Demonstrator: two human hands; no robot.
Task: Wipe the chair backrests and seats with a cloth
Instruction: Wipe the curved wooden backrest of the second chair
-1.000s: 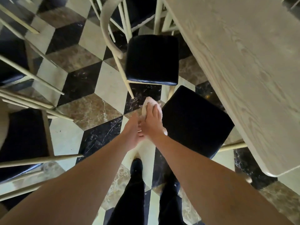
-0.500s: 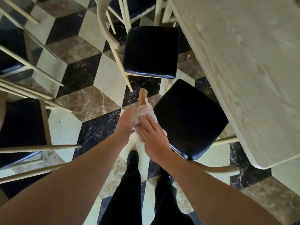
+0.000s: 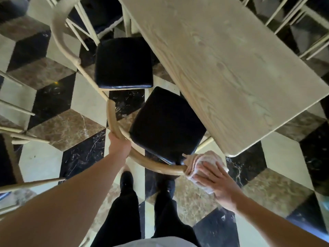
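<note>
Directly below me stands a chair with a curved pale wooden backrest rail [image 3: 151, 164] and a black cushioned seat [image 3: 167, 125], partly tucked under the table. My left hand [image 3: 119, 144] grips the left part of the rail. My right hand [image 3: 216, 182] presses a bunched pinkish-white cloth [image 3: 204, 164] around the rail's right end, near the table corner. A second chair of the same kind, with its black seat [image 3: 123, 63] and arched backrest [image 3: 58, 32], stands just beyond.
A long pale wooden table [image 3: 231, 68] fills the upper right. More pale-framed chairs [image 3: 16, 136] crowd the left edge and the top right corner. The floor is marble in black, brown and cream diamonds [image 3: 67, 129]. My dark-trousered legs and shoes [image 3: 126, 180] stand behind the chair.
My right hand has slid the cloth along the backrest rail from its left end around to its right end. My left hand has taken hold of the rail's left part.
</note>
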